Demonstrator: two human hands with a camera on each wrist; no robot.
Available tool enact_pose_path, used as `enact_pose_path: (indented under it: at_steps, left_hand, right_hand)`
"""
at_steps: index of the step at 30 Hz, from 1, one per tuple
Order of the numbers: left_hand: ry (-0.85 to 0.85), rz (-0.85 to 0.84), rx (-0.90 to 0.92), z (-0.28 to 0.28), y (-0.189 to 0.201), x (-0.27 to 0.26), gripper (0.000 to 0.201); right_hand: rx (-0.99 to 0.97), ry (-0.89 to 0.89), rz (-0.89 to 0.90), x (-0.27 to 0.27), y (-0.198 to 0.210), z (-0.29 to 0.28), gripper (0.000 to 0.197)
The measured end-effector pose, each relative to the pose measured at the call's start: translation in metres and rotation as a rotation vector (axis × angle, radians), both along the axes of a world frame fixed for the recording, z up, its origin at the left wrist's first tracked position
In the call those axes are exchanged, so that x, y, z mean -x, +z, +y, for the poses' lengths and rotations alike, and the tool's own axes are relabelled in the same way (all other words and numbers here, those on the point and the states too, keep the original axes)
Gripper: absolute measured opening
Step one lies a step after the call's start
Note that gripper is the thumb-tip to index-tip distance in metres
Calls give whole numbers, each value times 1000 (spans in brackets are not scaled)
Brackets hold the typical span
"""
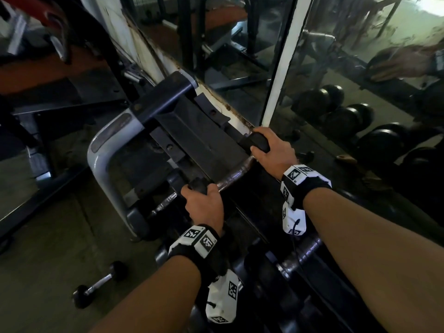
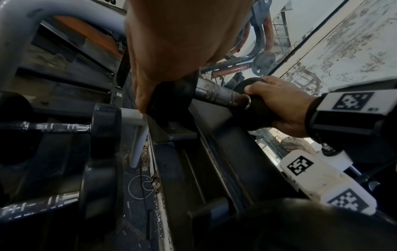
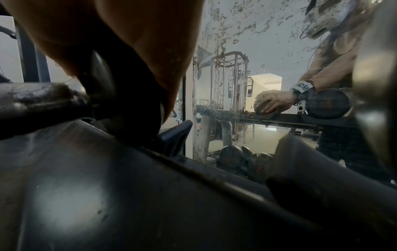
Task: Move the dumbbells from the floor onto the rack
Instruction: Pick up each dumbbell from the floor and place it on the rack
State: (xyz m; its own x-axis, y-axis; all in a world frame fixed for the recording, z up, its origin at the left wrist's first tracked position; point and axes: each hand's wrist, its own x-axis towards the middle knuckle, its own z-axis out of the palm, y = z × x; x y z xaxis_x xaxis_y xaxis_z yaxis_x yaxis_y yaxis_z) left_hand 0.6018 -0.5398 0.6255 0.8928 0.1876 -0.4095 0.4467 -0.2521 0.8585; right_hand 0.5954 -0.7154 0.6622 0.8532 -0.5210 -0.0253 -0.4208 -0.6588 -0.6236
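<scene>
The rack (image 1: pixel 192 138) is standing against the mirrored wall, its top tray taking the dumbbell (image 1: pixel 230 176) that both hands are lowering; lower tiers are already holding other dumbbells (image 2: pixel 103 125). Each grip is curling over one rubber head: left hand (image 1: pixel 204 205) on the near one, right hand (image 1: pixel 274 152) on the far. It is probably handling heavy and rigid. A small dumbbell (image 1: pixel 99 283) is lying on the floor.
</scene>
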Motion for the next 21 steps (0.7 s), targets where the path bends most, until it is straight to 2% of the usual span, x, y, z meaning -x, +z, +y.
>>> enact_pose_path:
  at_steps: [7, 13, 17, 21]
  left_hand:
    - [-61, 40, 2, 6, 2, -6, 55]
    - [-179, 27, -8, 22, 10, -6, 81]
    - [-249, -113, -51, 41, 35, 3, 72]
    - [-257, -205, -92, 76, 70, 8, 53]
  right_hand:
    - [17, 10, 22, -7, -1, -1, 47]
    - [63, 19, 113, 5, 9, 7, 60]
    - [154, -7, 38, 21, 30, 24, 53]
    - [159, 27, -38, 20, 62, 62, 49]
